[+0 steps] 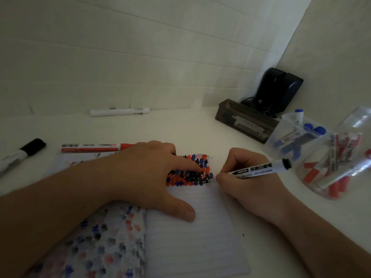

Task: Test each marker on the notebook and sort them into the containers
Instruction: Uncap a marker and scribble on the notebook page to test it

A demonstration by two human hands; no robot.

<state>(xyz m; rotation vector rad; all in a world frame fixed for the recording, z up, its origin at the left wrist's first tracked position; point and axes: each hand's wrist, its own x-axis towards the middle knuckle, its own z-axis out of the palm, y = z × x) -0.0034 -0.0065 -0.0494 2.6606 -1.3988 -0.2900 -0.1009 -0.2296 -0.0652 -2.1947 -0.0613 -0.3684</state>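
An open lined notebook lies on the white table, its upper rows filled with red, blue and black marks. My left hand presses flat on the page, fingers straight over the marks. My right hand grips a black marker like a pen, tip down at the right edge of the marked rows. A red marker lies just beyond my left hand. A black-capped marker lies at the far left. Three containers stand at the right: a dark box, a clear tub with blue markers, and a clear tub with red markers.
A white pen-like stick lies by the back wall. Two dark speakers with cables stand in the back right corner behind the dark box. White walls close the table at the back and right.
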